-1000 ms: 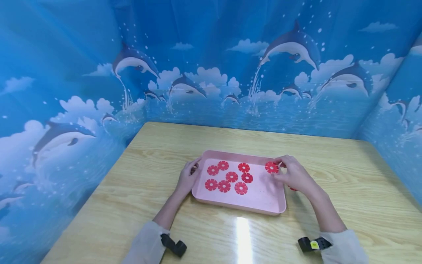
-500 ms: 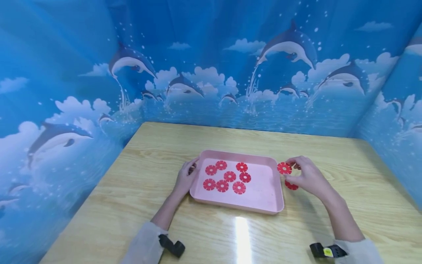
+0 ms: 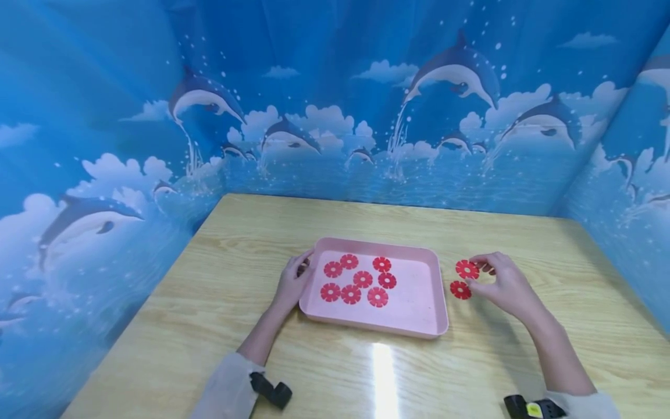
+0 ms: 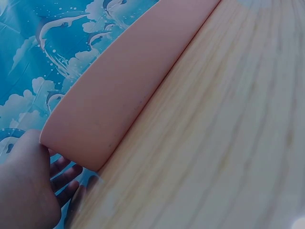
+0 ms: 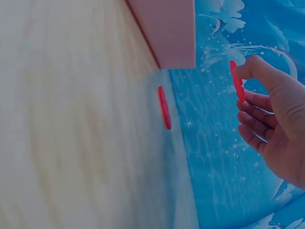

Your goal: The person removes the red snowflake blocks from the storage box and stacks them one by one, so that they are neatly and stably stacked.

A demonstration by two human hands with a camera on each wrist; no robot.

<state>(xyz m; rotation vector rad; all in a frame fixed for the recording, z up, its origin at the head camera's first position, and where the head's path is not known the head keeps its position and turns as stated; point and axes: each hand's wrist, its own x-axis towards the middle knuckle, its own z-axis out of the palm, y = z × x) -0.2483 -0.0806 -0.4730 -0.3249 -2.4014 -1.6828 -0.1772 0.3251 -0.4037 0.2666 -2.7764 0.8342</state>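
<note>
A shallow pink tray (image 3: 419, 302) lies on the table, several red notched plastic discs (image 3: 377, 297) spread flat inside it. My left hand (image 3: 291, 283) holds the tray's left side at the rim; in the left wrist view, part of its grip is hidden behind the tray wall (image 4: 102, 100). Right of the tray, my right hand (image 3: 503, 286) pinches one red notched disc (image 3: 467, 269) between thumb and fingertips. The right wrist view shows this disc edge-on, raised off the table. A second red disc (image 3: 460, 290) lies on the table between the tray and my right hand.
The wooden table (image 3: 272, 224) extends around the tray. A blue dolphin-print curtain (image 3: 335, 174) stands along its back, left and right sides. A strip of glare (image 3: 384, 378) shows on the tabletop in front of the tray.
My right hand has moved right, carrying its pinched disc from over the tray's right side to beyond it. The disc on the table is now uncovered. My left hand stays at the tray.
</note>
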